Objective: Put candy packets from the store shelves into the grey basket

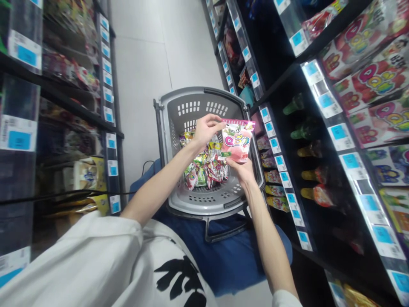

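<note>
A pink and white candy bag is held up over the right part of a grey shopping basket. My left hand pinches the bag's upper left corner between thumb and fingers. From below, my right hand grips its bottom edge, with the thumb in front and the other fingers mostly hidden behind. Inside the basket lies a heap of small wrapped candies, in red, green and yellow wrappers. The bag hides part of the basket's right wall.
Shelves with price labels rise close on the right, stocked with larger candy bags and bottle-shaped packs. More shelves stand on the left. Ahead runs a grey tiled floor. The basket's handle hangs toward my legs.
</note>
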Demonstrator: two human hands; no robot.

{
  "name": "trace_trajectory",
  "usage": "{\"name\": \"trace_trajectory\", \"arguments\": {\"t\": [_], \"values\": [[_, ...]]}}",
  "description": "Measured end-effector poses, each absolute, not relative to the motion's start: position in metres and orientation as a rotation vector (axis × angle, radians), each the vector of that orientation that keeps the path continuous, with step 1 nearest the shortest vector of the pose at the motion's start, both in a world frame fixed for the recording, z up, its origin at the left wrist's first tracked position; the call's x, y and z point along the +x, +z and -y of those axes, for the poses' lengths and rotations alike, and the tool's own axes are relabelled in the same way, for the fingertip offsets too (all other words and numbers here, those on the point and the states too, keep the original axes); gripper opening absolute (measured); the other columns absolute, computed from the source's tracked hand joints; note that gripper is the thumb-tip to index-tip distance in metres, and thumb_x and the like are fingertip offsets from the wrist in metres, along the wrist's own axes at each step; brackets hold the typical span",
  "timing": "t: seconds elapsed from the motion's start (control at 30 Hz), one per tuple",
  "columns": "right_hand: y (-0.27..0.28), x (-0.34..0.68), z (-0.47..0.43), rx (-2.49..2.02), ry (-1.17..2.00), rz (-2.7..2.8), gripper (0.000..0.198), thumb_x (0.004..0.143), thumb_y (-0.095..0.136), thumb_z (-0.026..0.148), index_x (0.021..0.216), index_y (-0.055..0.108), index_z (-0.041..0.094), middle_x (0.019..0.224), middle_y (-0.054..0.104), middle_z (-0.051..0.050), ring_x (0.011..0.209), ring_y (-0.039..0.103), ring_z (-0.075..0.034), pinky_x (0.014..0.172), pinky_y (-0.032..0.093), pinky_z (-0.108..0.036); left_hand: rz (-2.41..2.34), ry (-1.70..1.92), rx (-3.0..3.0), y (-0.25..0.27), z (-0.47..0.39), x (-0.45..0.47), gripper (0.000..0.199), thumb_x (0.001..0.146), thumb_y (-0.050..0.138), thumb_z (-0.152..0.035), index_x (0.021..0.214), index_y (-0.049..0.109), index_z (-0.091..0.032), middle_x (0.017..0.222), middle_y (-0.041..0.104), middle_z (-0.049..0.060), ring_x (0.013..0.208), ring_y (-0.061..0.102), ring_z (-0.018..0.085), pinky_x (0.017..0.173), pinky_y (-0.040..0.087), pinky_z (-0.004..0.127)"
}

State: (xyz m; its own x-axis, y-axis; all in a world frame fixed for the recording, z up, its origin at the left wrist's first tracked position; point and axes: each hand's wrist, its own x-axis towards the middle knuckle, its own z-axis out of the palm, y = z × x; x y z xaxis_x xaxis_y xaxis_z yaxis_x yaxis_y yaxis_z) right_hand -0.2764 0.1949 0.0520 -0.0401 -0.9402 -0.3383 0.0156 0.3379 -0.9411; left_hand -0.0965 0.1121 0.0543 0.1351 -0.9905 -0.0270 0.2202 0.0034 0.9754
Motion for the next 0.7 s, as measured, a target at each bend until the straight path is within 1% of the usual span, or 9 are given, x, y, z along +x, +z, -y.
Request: {"name": "trace_trajectory", "arguments": {"t": [0.2,0.27,0.37,0.57,0.7], "values": [[0.0537,-0.2759,-0.1942,-0.924,-0.960,-1.383,0.050,0.049,0.093,0.035,0.090,0.073,0.015,0.090,0.076,-0.006,0.079,0.069,-0.018,0.077,0.056,-0.032,0.895,-1.199,1.121,0.0520,-0.1115,-0.0965,0.024,0.078,0.076,-0.029,0.092,0.060,-0.018,0.076,0.067,0.002,0.071,0.062,0.013,0.064,0.049,0.026],[0.0552,-0.2758,-0.1942,-0.908,-0.954,-1.390,0.049,0.049,0.094,0.035,0.089,0.073,0.015,0.088,0.076,-0.005,0.074,0.068,-0.017,0.072,0.055,-0.029,0.886,-1.203,1.120,0.0516,-0.1113,-0.0968,0.024,0.079,0.075,-0.030,0.092,0.059,-0.018,0.076,0.067,0.002,0.070,0.062,0.012,0.063,0.048,0.026],[0.0573,-0.2753,-0.1945,-0.884,-0.955,-1.387,0.048,0.047,0.094,0.033,0.087,0.074,0.015,0.084,0.075,-0.003,0.069,0.065,-0.014,0.065,0.051,-0.026,0.835,-1.224,1.100,0.0524,-0.1116,-0.0973,0.026,0.076,0.079,-0.028,0.088,0.059,-0.018,0.074,0.066,0.001,0.068,0.061,0.011,0.062,0.046,0.025],[0.0587,-0.2742,-0.1944,-0.844,-0.961,-1.383,0.045,0.045,0.095,0.030,0.081,0.074,0.015,0.077,0.073,-0.002,0.063,0.059,-0.012,0.061,0.048,-0.025,0.759,-1.257,1.057,0.0555,-0.1135,-0.0981,0.029,0.069,0.084,-0.026,0.083,0.060,-0.018,0.068,0.064,0.000,0.064,0.059,0.011,0.060,0.045,0.025],[0.0602,-0.2739,-0.1943,-0.875,-0.973,-1.389,0.043,0.045,0.095,0.030,0.078,0.073,0.014,0.075,0.072,-0.002,0.062,0.057,-0.011,0.060,0.046,-0.025,0.760,-1.242,1.020,0.0556,-0.1140,-0.0995,0.029,0.069,0.084,-0.025,0.083,0.059,-0.019,0.069,0.066,0.000,0.065,0.060,0.012,0.065,0.048,0.028]]}}
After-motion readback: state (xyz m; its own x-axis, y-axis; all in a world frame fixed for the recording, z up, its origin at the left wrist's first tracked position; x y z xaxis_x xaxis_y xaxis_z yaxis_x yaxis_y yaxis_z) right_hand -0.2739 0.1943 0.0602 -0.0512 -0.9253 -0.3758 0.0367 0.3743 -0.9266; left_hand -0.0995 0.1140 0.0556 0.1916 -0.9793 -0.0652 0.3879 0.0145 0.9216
